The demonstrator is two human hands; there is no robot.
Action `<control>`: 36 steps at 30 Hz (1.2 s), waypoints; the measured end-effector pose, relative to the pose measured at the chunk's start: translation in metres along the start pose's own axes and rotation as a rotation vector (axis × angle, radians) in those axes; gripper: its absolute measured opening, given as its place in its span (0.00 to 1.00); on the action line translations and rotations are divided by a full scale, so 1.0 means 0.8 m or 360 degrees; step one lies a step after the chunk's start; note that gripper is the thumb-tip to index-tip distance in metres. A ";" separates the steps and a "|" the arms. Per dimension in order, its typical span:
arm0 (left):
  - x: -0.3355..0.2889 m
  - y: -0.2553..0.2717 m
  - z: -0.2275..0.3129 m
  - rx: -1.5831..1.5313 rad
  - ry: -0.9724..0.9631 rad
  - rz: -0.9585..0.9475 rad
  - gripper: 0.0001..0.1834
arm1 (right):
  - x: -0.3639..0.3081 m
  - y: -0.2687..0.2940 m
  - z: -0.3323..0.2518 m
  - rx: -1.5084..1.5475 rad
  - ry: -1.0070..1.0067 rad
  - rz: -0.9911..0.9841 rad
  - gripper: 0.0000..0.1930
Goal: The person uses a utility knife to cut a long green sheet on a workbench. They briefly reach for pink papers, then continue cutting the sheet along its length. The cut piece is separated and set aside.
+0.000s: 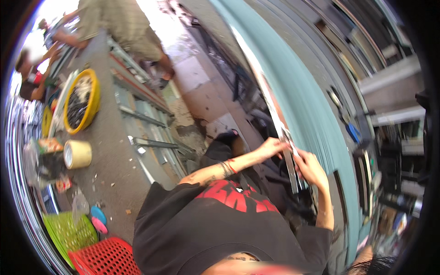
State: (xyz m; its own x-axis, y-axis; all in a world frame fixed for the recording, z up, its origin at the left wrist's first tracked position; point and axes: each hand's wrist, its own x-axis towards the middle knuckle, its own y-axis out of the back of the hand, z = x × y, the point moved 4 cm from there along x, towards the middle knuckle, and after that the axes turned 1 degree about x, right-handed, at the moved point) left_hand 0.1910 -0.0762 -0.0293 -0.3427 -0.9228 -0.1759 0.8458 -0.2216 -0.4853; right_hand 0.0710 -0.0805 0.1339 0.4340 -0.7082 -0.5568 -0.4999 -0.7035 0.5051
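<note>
A long, narrow silver-white metal profile (264, 85) slants from the far middle down to my hands, along the edge of a blue-green bench top (293, 78). My left hand (273, 147) has its fingers pinched at the profile near its close end. Just right of it, my right hand (310, 167) is closed, thumb and fingers at the same strip. The two hands nearly touch. Any small piece between the fingertips is too blurred to make out. A short stretch of the profile reaches below the hands toward my body.
On the grey table at left are a yellow basin (95, 107) of small dark parts, a tape roll (79, 154), a green basket (64, 229) and a red basket (107, 259). A blue-handled tool (350, 130) lies right. Metal profiles are racked beneath the left table. Other people are at far left.
</note>
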 end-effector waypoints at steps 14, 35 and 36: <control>0.010 0.004 -0.013 -0.0120 0.0068 -0.0085 0.20 | 0.022 0.005 -0.021 0.0017 -0.0079 0.0099 0.19; 0.037 0.094 0.080 0.0320 0.0178 -0.0023 0.23 | 0.130 0.012 -0.051 0.0338 0.0029 0.0007 0.20; 0.044 0.104 0.092 0.0360 0.0108 0.0014 0.23 | 0.128 0.012 -0.052 0.0364 -0.0028 0.0000 0.21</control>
State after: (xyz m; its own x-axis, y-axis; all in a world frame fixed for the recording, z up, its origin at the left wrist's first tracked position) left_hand 0.2796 -0.1507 -0.0130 -0.3553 -0.9034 -0.2399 0.9163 -0.2859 -0.2804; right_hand 0.1416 -0.1622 0.1091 0.4218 -0.7056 -0.5694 -0.6575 -0.6705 0.3438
